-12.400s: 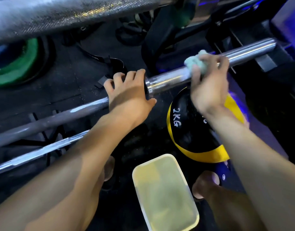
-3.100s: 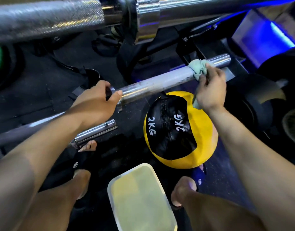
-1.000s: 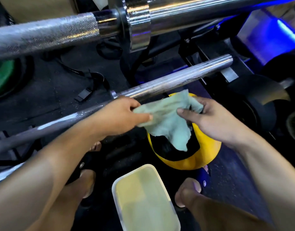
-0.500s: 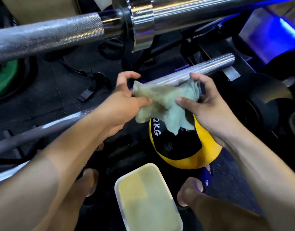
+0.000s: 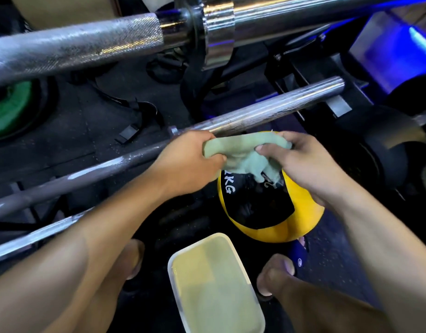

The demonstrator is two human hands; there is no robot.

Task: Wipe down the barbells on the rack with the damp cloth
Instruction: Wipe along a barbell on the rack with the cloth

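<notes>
A pale green damp cloth is bunched between both hands, just in front of the middle barbell. My left hand grips its left end and my right hand grips its right end, with a corner hanging down. The middle barbell runs from lower left to a chrome sleeve at the right. A thick knurled barbell with a chrome collar crosses the top. A third bar lies lower left.
A yellow and black 2 kg medicine ball sits under the hands. A white rectangular tub of cloudy water stands between my feet. Black straps and a green plate lie on the dark floor; black plates at right.
The cloth has come off the barbell sleeve. My left hand let go of the bar and took the cloth's other end. Both hands now bunch it lower and tighter than half a second ago.
</notes>
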